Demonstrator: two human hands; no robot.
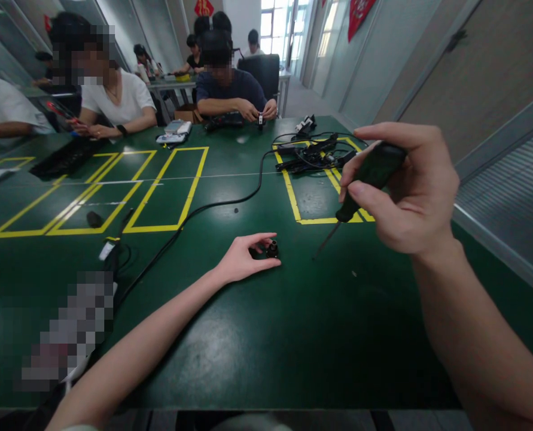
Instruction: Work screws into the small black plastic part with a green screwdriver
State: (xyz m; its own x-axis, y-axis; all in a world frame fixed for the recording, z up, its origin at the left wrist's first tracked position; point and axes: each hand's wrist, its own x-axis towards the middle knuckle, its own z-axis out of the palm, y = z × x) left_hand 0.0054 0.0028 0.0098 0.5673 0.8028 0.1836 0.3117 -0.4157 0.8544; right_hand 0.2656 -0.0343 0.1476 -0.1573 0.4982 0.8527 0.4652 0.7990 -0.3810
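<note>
My right hand (410,191) is raised over the table's right side, fingers wrapped round the dark handle of a screwdriver (374,173). Its thin shaft slants down and left, the tip apart from anything else. Near the middle of the table, my left hand (243,257) has thumb and fingers on either side of a small black cylindrical part (273,249). The part stands upright, with a narrower top. The left forearm lies low across the table; some of its fingers are partly hidden.
The green table (230,359) bears yellow tape outlines (189,197). Black cables and parts (313,154) are heaped beyond my right hand. A long black cable (225,203) runs to the left. A small dark lump (94,219) lies left. People (233,90) sit across the table.
</note>
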